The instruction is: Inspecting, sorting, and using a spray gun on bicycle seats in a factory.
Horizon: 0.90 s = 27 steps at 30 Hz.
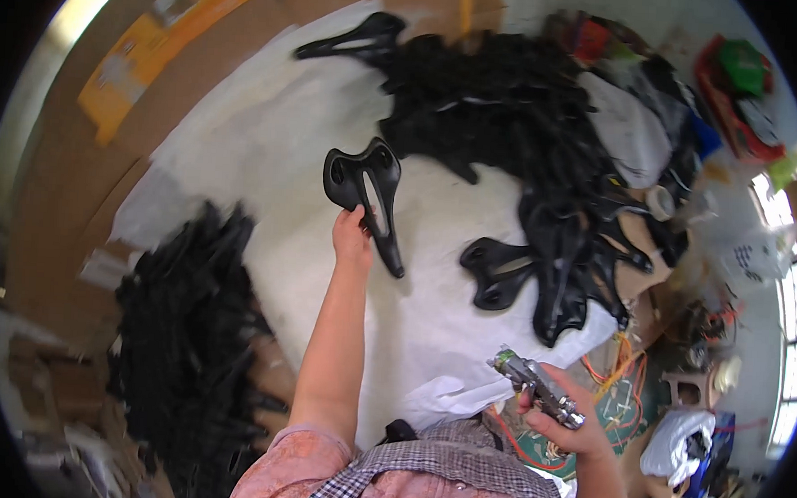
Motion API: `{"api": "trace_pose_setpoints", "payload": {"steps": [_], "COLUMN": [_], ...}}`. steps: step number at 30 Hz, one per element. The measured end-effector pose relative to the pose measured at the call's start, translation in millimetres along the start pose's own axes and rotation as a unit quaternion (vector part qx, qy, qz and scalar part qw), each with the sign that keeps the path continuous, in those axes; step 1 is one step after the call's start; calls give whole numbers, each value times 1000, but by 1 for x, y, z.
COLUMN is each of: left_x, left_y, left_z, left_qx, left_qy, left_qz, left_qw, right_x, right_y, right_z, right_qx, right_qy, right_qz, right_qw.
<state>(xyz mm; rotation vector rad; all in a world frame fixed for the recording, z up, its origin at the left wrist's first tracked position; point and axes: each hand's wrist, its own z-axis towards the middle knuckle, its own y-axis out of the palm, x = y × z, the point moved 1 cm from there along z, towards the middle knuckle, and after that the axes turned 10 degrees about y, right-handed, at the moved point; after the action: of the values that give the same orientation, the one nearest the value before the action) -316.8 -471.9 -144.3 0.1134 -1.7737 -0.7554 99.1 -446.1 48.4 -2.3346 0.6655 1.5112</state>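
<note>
The left hand's (352, 236) grip holds one slotted black saddle (351, 182), just off centre toward eleven o'clock; the right hand (578, 425) clasps a spray gun (541, 392) at four. Whether the one-o'clock heap (505, 101) or eight-o'clock heap (187, 319) is finished cannot be told.

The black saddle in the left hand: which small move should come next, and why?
Probably the right hand should bring the spray gun nearer to the black saddle: the gun points roughly toward it, the two are apart, and the left hand already holds the saddle out.
</note>
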Motion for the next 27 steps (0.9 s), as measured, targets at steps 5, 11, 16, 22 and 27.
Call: {"api": "trace_pose_setpoints", "payload": {"steps": [5, 11, 16, 22, 27], "left_x": [41, 43, 63, 70, -86], "left_y": [-53, -104, -173, -157, 51], "left_z": [-22, -51, -50, -48, -45], "left_qx": [126, 149, 176, 257, -161], "left_qy": [18, 16, 121, 161, -52], "left_qz": [5, 74, 38, -132, 337], "left_qw": [992, 986, 976, 944, 926], "right_x": [-10, -46, -32, 4, 19], "right_y": [20, 46, 33, 4, -11], "right_z": [27, 31, 6, -10, -23], "right_qx": [-61, -4, -76, -28, 25], "right_qy": [-6, -142, -89, -45, -35], "right_qz": [-107, -25, -98, -43, -24], "right_qw": [992, 990, 988, 998, 999]}}
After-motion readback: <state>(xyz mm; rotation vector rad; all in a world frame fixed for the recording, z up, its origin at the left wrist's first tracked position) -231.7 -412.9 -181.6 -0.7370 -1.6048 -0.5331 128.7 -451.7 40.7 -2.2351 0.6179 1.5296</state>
